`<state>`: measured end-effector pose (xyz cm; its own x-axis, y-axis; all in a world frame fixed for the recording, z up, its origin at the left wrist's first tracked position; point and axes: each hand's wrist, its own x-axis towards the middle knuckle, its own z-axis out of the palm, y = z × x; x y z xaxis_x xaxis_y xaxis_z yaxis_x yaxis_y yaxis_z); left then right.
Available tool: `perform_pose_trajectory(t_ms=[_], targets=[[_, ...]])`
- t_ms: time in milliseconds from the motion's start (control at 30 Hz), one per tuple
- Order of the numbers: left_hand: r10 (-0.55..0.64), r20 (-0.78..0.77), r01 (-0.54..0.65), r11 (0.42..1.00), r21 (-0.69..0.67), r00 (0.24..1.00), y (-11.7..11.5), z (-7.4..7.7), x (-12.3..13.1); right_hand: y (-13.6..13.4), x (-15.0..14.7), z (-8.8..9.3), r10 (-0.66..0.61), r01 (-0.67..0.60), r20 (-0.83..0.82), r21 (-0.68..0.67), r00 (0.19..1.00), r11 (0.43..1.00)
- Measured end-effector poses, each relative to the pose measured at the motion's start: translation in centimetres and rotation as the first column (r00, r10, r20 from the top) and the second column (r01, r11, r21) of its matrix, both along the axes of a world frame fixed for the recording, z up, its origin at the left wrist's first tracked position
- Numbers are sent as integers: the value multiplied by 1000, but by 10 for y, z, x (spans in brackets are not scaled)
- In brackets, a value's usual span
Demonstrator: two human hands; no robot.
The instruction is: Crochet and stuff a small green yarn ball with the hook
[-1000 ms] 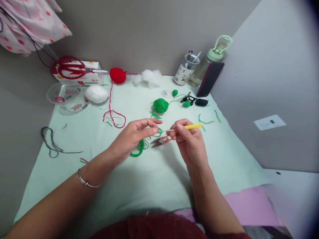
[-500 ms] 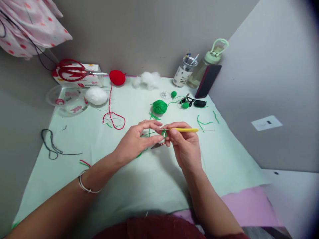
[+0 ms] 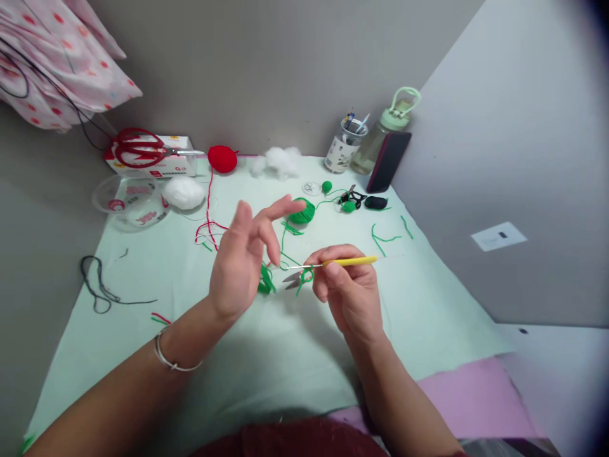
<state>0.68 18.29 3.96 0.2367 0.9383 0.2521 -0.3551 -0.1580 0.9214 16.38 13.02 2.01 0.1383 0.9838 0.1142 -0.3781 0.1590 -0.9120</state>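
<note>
In my right hand point(image 3: 349, 295) is a crochet hook with a yellow handle point(image 3: 354, 261), its thin metal tip pointing left. A small loop of green yarn point(image 3: 307, 274) hangs by the hook just left of my right fingers. My left hand point(image 3: 240, 260) is raised with its fingers apart, to the left of the hook tip. Beneath and between the hands lie open scissor blades point(image 3: 292, 281), their handles hidden, and a bundle of green yarn point(image 3: 265, 280). A strand runs from the hook area toward the green yarn ball point(image 3: 302, 211) behind.
At the back left, red-handled scissors point(image 3: 137, 148) rest on a box near a red yarn ball point(image 3: 222, 158), a white ball point(image 3: 184, 192) and clear plastic lids point(image 3: 137, 219). White stuffing point(image 3: 278, 162), a pen jar point(image 3: 345, 147), a bottle point(image 3: 375, 143) and a phone point(image 3: 389, 162) stand farther back.
My left hand has let go of the small green loop and lifted away to the left, fingers spreading. My right hand keeps the hook, slightly lower in view. The view has shifted slightly.
</note>
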Motion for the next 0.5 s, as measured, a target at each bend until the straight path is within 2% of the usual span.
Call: perform_pose_trajectory(t_ms=[67,100,133,167,233,333,400,500], targets=[[106,-244,-42,966,256,964,-2,-5,-3,-3,1,0,-8,8,2,38,1000,999],[129,-330,-12,942,335,935,-3,-7,-5,-4,2,0,-24,24,12,55,1000,998],[136,-368,4,935,354,920,-5,-9,-7,-5,3,0,-46,44,32,72,998,996],[101,-383,18,955,295,918,-7,-10,-8,-5,3,0,-74,69,59,91,995,994],[-43,-329,71,995,73,943,-12,-9,-9,-7,3,0,-141,124,116,142,983,982],[-216,-167,172,954,-247,962,-17,-7,-7,-10,1,0,-238,189,198,238,951,953],[-242,-76,204,919,-338,967,-19,-8,-5,-12,-1,1,-289,207,280,286,916,935],[-236,43,235,897,-374,971,-21,-13,0,-15,-1,0,-349,201,425,354,835,913]])
